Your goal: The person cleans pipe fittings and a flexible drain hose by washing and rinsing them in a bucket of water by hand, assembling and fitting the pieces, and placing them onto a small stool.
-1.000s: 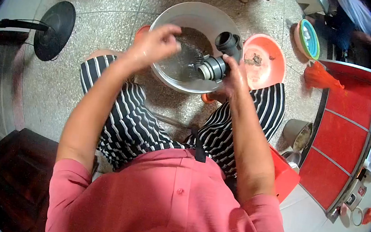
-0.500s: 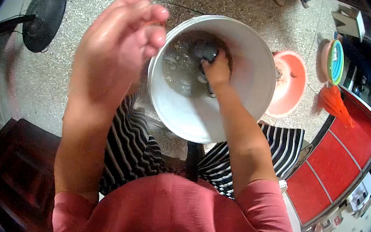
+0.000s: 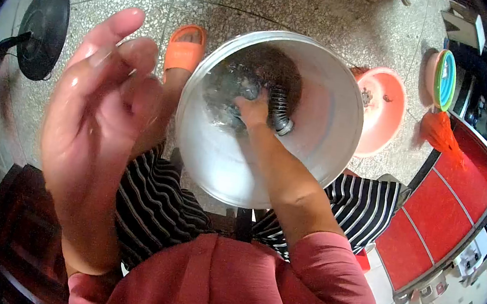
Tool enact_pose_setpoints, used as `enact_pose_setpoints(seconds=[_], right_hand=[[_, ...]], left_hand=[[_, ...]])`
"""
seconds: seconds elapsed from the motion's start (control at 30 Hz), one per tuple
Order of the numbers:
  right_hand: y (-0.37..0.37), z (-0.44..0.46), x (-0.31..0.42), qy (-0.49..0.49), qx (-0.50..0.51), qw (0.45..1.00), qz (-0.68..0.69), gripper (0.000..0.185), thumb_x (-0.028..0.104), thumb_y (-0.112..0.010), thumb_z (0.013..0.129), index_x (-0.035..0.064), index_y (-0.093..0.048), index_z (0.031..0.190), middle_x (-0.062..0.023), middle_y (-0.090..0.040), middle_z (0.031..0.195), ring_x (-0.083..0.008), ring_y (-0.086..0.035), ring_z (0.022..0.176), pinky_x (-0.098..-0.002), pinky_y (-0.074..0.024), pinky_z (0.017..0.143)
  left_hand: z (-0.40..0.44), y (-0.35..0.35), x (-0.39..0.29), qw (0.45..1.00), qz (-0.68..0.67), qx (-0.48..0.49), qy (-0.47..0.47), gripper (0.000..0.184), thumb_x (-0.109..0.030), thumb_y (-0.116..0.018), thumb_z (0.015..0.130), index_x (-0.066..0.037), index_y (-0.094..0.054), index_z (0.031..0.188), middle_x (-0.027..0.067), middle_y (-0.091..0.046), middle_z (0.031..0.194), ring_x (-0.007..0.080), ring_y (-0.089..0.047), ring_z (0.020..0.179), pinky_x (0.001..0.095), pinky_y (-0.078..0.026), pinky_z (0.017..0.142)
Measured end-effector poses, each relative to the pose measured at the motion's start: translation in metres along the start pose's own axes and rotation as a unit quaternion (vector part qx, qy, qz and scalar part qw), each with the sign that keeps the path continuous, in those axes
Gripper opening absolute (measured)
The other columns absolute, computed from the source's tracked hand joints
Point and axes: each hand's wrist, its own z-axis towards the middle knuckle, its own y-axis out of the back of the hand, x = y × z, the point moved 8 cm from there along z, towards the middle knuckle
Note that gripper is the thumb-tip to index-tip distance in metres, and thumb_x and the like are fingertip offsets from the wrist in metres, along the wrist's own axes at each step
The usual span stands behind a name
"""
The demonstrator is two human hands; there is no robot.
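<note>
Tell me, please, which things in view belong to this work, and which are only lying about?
Seemingly in the work:
white bucket
water inside
ribbed hose
dark fitting in the right hand
perhaps pink basin

Seemingly lying about:
stacked basins
orange bag
black round base

The bucket (image 3: 324,116) stood before me, my right hand (image 3: 253,107) and a hose (image 3: 279,104) inside it, my left hand (image 3: 108,90) to its left, a basin (image 3: 385,130) to its right.

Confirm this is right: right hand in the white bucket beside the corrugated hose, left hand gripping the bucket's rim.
Wrong about the left hand: the head view shows it raised, apart from the white bucket. The right hand is inside, beside the corrugated hose.
</note>
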Motion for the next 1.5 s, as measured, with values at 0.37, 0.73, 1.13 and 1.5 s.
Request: enact_pose_setpoints(seconds=[0.37,0.73,1.13,1.5], right_hand=[[0.086,-0.078,0.181,0.186,0.106,0.975,-0.066,0.064,0.023,-0.072,0.061,-0.0063,-0.045,0.111,-0.0218,-0.059,0.097,-0.0301,-0.058,0.094,-0.0341,-0.0440,0.083],[0.077,-0.125,0.205,0.344,0.016,0.933,-0.107,0.053,0.020,-0.070,0.061,0.0020,-0.048,0.105,-0.0176,-0.055,0.101,-0.0347,-0.055,0.093,-0.0423,-0.0438,0.081],[0.151,-0.177,0.181,0.338,-0.060,0.932,-0.115,0.051,0.019,-0.070,0.061,0.0067,-0.049,0.106,-0.0157,-0.056,0.096,-0.0325,-0.054,0.092,-0.0454,-0.0406,0.080],[0.197,-0.198,0.150,0.263,-0.090,0.961,-0.008,0.059,0.023,-0.069,0.061,0.0042,-0.046,0.113,-0.0202,-0.054,0.107,-0.0351,-0.054,0.098,-0.0419,-0.0421,0.084]], left_hand=[[-0.002,-0.015,0.002,0.996,0.001,0.078,-0.043,0.033,-0.015,-0.047,0.086,0.004,-0.044,0.113,0.0071,-0.053,0.088,0.0109,-0.050,0.071,0.0201,-0.037,0.062],[0.034,0.062,-0.012,0.990,0.122,0.030,-0.059,0.044,-0.017,-0.053,0.086,0.001,-0.041,0.125,0.0062,-0.054,0.102,0.0099,-0.050,0.080,0.0180,-0.042,0.067],[-0.001,0.022,0.059,0.905,0.415,-0.027,-0.083,0.031,-0.021,-0.053,0.084,-0.009,-0.054,0.114,0.0003,-0.057,0.087,0.0074,-0.052,0.066,0.0180,-0.038,0.058],[-0.016,0.025,0.091,0.855,0.486,0.056,-0.170,0.027,-0.014,-0.051,0.083,-0.005,-0.053,0.109,0.0040,-0.056,0.088,0.0105,-0.054,0.066,0.0239,-0.043,0.056]])
